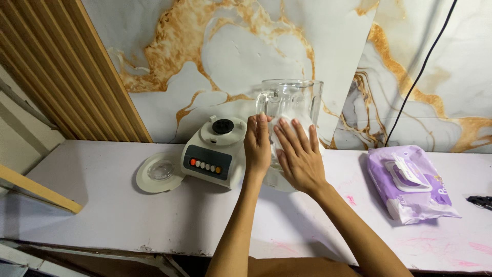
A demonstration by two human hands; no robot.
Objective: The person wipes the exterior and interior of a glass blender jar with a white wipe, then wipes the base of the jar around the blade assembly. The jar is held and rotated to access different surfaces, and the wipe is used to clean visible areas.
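Both hands are on the glass blender jar (292, 110): my left hand (257, 146) wraps its near side below the handle, fingers curled against the glass, while my right hand (300, 156) presses flat with fingers spread, apparently holding a white wipe against the wall, though I cannot tell for sure. From the head view, the jar stands upright on the white counter (102, 205), just right of the white blender base (214, 154) with its row of buttons. I judge this as wiping the jar's outside; the next stroke calls for a steady left-hand brace. Left of the base lies the round lid (160, 172). Well right of the jar sits a soft purple wipes pack (410, 187), its white flap open.
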